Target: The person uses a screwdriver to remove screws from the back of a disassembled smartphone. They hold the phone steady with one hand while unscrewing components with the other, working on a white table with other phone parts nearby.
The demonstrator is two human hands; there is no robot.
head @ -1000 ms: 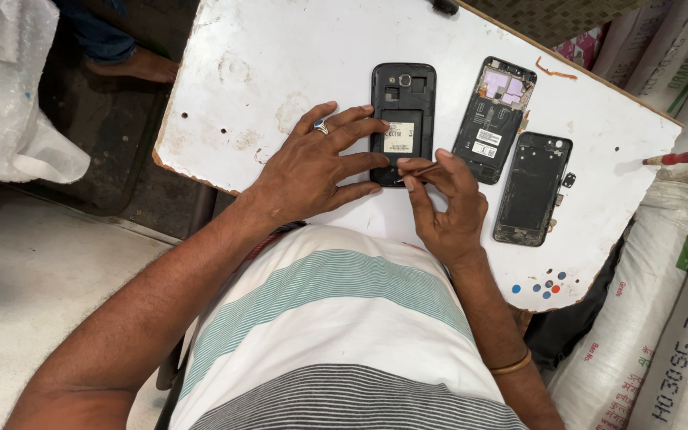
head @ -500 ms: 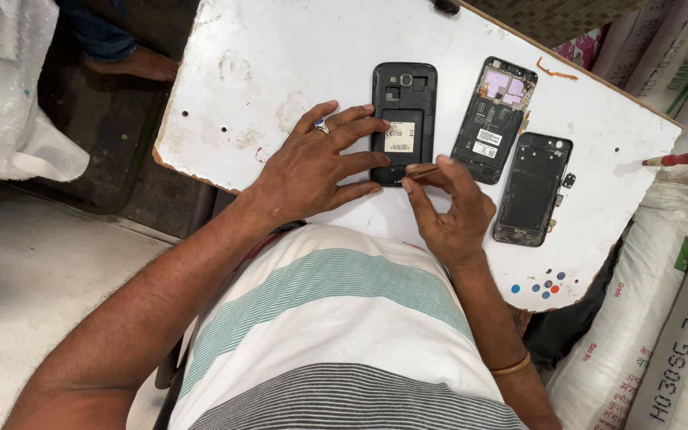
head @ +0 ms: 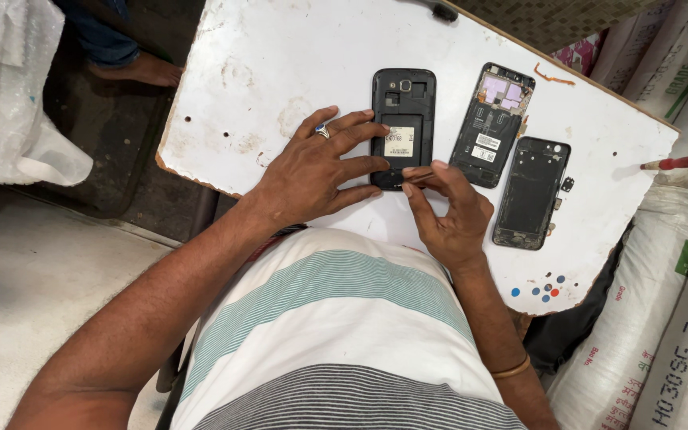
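A striped shirt (head: 336,334) in white, teal and grey fills the near foreground, seen from above. A thin bangle (head: 511,368) is worn on the right wrist. Woven sacks (head: 662,318) are stacked at the right edge.

The right hand (head: 451,219) is curled at the near edge of the white board (head: 280,64), its thumb and forefinger pinched shut on a thin tool (head: 417,176); the tool's kind cannot be told. The tool's tip is set against the lower edge of the black phone (head: 402,127). The left hand (head: 316,171) is laid flat with its fingers spread, fingertips pressed on the phone's left side and lower left corner; nothing is gripped, the phone is only pinned down. A ring (head: 322,132) is worn on one finger.

The black phone lies back-up with its cover off, near the middle of the board, a pale label seen in its battery bay. Just right of it, an opened phone body (head: 490,125) lies tilted, with boards and stickers exposed. Further right and nearer, a black back frame (head: 530,193) lies beside it, apart from both hands. Coloured dots (head: 541,290) are seen on the board's near right corner.

At the far right edge, a red-handled tool (head: 678,162) is laid across the sacks. At the far left, a bare foot (head: 141,72) of another person is seen on the dark floor, and white foam wrap (head: 9,87) is heaped beside it.
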